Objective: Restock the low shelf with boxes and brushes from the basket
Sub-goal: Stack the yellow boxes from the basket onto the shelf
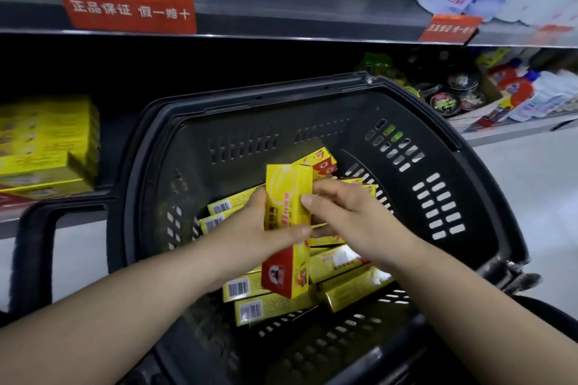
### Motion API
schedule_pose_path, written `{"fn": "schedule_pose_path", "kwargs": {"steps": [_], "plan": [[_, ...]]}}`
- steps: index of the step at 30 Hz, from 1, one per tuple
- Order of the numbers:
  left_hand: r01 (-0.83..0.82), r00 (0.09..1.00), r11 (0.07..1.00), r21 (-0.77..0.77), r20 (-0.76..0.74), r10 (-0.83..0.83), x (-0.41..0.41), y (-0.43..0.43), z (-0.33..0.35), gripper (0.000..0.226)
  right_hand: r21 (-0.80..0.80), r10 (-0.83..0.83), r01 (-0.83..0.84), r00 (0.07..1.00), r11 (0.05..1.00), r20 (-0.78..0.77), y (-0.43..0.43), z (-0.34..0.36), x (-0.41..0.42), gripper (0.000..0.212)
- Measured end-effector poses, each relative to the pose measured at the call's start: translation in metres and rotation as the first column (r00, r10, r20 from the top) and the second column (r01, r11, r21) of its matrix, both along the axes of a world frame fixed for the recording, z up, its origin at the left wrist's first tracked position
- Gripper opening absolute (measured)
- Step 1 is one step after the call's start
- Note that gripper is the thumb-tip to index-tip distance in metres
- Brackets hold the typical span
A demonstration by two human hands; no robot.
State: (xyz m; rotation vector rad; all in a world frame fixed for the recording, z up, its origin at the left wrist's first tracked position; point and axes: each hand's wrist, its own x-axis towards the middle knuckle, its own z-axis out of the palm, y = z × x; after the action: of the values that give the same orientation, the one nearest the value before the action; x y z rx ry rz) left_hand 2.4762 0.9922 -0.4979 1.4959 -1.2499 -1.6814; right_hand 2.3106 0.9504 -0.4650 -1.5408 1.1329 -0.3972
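Inside the black basket (pixel 406 94), we note one yellow box (pixel 287 194) held over the loose pile (pixel 344 287): long axis running away from us, red end nearest, far end toward the low shelf (pixel 513 130). The left hand (pixel 250 228) wraps its left side; the right hand (pixel 347 212) pinches its right edge.

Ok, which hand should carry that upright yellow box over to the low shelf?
Probably left: the left hand grips the yellow box around its middle, and the shelf stack lies on that side; the right hand only pinches its edge.
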Motion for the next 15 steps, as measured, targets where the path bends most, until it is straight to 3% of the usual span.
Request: {"fn": "schedule_pose_path", "kwargs": {"steps": [2,4,5,7,9,10,12,15], "plan": [[-0.108,0.993,0.989,0.102,-0.044,0.113,0.000,-0.004,0.000,0.044,0.062,0.077,-0.076,0.997,0.995,-0.015,-0.008,-0.002,-0.005,0.011],[-0.207,0.965,0.951,0.228,-0.111,0.237,0.001,-0.007,0.000,0.038,0.087,0.300,-0.287,0.917,0.954,-0.263,-0.025,-0.010,-0.021,0.019],[-0.247,0.947,0.929,0.275,-0.136,0.292,0.002,-0.009,0.000,0.033,0.117,0.435,-0.431,0.782,0.895,-0.447,-0.031,-0.018,-0.031,0.029],[-0.299,0.920,0.897,0.327,-0.152,0.362,0.004,-0.011,0.000,0.022,0.346,0.624,-0.591,0.364,0.728,-0.691,-0.036,-0.037,-0.047,0.047],[-0.326,0.905,0.878,0.350,-0.154,0.397,0.007,-0.013,0.000,0.011,0.630,0.747,-0.543,-0.008,0.555,-0.665,-0.027,-0.055,-0.051,0.054],[-0.331,0.900,0.872,0.360,-0.158,0.407,0.008,-0.014,0.000,0.009,0.696,0.770,-0.515,-0.104,0.499,-0.629,-0.021,-0.062,-0.050,0.054],[-0.326,0.898,0.868,0.376,-0.165,0.408,0.009,-0.015,0.001,0.010,0.700,0.757,-0.545,-0.169,0.461,-0.631,-0.015,-0.073,-0.048,0.051],[-0.323,0.897,0.862,0.389,-0.165,0.411,0.010,-0.017,0.003,0.016,0.667,0.735,-0.594,-0.179,0.450,-0.655,-0.014,-0.076,-0.042,0.051]]}}
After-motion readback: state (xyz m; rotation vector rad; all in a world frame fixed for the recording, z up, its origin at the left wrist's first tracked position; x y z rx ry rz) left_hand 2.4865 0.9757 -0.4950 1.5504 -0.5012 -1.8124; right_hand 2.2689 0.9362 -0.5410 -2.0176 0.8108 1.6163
